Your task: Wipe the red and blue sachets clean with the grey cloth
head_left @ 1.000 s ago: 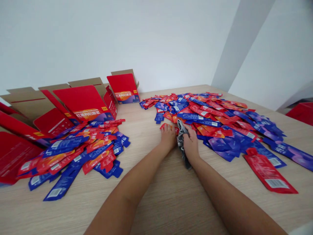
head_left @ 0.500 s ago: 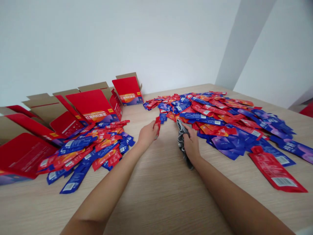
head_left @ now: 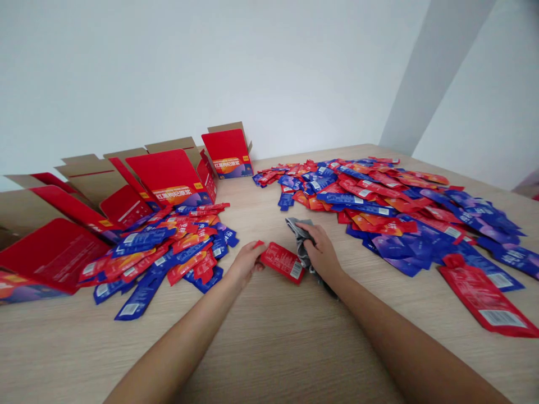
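Head view: one red sachet (head_left: 281, 261) is in hand between two spreads of others, and, judged by that, work on this piece looks partway through. A smaller left pile (head_left: 143, 238) lies against the open boxes (head_left: 162, 168), and a broader right pile (head_left: 366, 196) reaches from the middle far side of the table (head_left: 269, 342) round to the right. Plenty of sachets lie out on both sides, so by appearance a good deal is left to handle; which pile, if either, counts as finished cannot be told. The boxes stand with flaps up, another far box (head_left: 227, 147) stands near the wall (head_left: 295, 73), and the floors of all of them are hidden, so how much they hold is unclear. The left hand (head_left: 245, 265) pinches the sachet by its left end, with the barcode end pointing right and slightly near. The right hand (head_left: 322, 252) grips a crumpled grey cloth (head_left: 300, 233), thumb over the folds, at that barcode end; whether cloth and sachet truly touch is hard to say. The sachet thus lies between the hands, low over the table, though contact with the wood cannot be judged. A loose sachet (head_left: 484, 292), also red, lies barcode up at the near right edge of the right pile.
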Demonstrator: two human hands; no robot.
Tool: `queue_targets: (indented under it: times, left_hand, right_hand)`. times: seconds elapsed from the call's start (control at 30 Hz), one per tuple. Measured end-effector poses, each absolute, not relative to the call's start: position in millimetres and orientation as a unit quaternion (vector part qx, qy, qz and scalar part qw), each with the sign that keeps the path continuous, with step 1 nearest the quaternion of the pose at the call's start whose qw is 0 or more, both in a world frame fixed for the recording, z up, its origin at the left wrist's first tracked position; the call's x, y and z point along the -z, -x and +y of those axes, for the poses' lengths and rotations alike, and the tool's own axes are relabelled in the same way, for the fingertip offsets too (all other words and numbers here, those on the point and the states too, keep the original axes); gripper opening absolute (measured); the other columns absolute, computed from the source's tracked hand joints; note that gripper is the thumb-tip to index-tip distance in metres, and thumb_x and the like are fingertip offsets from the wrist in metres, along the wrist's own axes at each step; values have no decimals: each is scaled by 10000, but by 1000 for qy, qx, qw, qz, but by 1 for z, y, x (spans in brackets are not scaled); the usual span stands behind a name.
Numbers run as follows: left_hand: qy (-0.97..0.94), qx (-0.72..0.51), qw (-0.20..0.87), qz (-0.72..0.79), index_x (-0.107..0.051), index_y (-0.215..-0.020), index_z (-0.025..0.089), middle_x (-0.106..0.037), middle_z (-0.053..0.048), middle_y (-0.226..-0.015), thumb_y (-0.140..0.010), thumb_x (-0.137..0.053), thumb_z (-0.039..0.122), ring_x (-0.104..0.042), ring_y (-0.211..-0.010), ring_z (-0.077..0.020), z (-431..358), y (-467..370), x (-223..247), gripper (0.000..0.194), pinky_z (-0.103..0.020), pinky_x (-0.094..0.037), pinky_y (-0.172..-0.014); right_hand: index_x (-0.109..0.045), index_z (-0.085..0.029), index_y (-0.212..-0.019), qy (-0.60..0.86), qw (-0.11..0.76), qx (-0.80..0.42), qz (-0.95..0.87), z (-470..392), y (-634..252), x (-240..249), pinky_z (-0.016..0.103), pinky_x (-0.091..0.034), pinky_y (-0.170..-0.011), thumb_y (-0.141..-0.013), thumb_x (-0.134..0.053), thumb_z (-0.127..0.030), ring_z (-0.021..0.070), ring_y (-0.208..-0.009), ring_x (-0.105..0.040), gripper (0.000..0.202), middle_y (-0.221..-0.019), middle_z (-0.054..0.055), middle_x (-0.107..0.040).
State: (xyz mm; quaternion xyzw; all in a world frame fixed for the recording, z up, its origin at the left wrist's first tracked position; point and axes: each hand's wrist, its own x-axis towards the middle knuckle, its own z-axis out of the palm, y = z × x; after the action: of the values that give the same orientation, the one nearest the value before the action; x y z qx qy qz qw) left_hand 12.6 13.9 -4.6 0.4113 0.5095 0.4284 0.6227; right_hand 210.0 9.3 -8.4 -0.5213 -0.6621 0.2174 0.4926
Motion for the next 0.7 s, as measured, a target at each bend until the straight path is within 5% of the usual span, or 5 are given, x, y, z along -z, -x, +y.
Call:
queue_targets:
  times: [0.13,0.3,0.57,0.7]
  left_hand:
    - [-472,-394,582,533,-484,-652,173,-470,69,-397,-655,-671,373,-382,-298,-55,14,-10,14,274,-148,-233,-304]
    - [-458,-415,582,528,-407,-753,199,-557,39,-441,-727,-577,412,-508,-340,-117,10,-10,19,274,-186,-372,-321]
    - [-487,-310,605,548,-408,-822,191,-561,40,-433,-829,-426,266,-519,-313,-124,8,-16,17,78,-178,-372,-307]
    - [-479,-262,633,549,-406,-875,178,-547,45,-411,-870,-328,200,-476,-271,-104,10,-17,14,81,-152,-337,-291]
  right_hand:
    - [-569,-220,-1169,517,489,-213,-670,10,-212,9,338,-426,-911,-746,-379,-106,176,-1007,-525,478,-1088,52,-558]
    - [-549,-253,-1201,534,437,-179,-701,-3,-206,-1,324,-451,-869,-768,-391,-98,177,-960,-542,486,-1059,49,-532]
    - [-413,-279,-1352,536,131,-100,-828,-29,-161,-9,338,-464,-819,-847,-400,-172,239,-1127,-471,517,-1353,121,-373]
    - [-495,-282,-1288,578,73,-91,-808,-20,-162,-10,324,-464,-791,-884,-353,-188,230,-1087,-509,438,-1350,115,-386]
